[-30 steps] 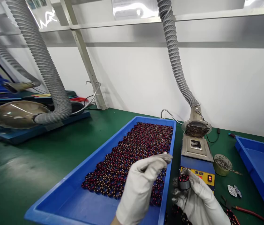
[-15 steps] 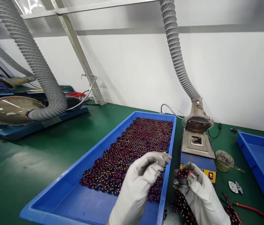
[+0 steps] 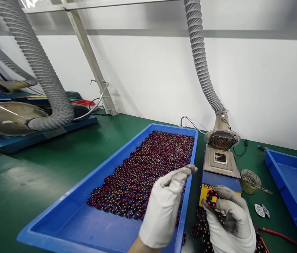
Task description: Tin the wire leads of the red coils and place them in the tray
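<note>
Now: right white-gloved hand (image 3: 234,219) just right of long blue plastic tray (image 3: 93,228), fingers clamped on small black, red-dotted ring (image 3: 209,198). Left white-gloved hand (image 3: 164,203) over tray's right side, fingers together.

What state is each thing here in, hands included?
Left gloved hand: raised near the coil tray; grip unclear
Right gloved hand: gripping a wound coil
Coil tray: blue, partly filled
Solder pot: uncovered; power unclear
Bowl: open, metal bits inside
Red-handled pliers: lying down, partly hidden
Exhaust hose: attached to hood
</note>
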A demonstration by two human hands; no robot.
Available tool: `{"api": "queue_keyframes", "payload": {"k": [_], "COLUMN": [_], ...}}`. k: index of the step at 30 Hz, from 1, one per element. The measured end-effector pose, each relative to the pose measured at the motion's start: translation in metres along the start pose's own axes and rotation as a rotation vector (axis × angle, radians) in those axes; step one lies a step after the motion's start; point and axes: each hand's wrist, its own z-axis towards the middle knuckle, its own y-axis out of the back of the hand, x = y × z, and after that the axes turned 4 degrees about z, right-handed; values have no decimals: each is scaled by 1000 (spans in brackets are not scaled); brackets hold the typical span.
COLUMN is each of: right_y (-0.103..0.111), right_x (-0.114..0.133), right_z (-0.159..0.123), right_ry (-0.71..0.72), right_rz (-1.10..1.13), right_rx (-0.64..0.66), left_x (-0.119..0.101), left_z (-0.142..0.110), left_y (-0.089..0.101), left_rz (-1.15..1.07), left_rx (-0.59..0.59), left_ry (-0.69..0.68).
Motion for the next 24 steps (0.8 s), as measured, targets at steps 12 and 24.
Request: {"api": "queue_keyframes", "payload": {"k": [12, 24], "right_y": [1, 2], "right_x": [3, 6], "right_z": [-5, -3], "right_ry": [14, 19], "right_rz": [20, 65], "right_rx": [49, 67], "left_x": [-14, -10], "left_z": [-9, -5], "left_y": [7, 2], "left_rz": [171, -7], "left_rx": [17, -53], "left_ry": [-36, 58]}}
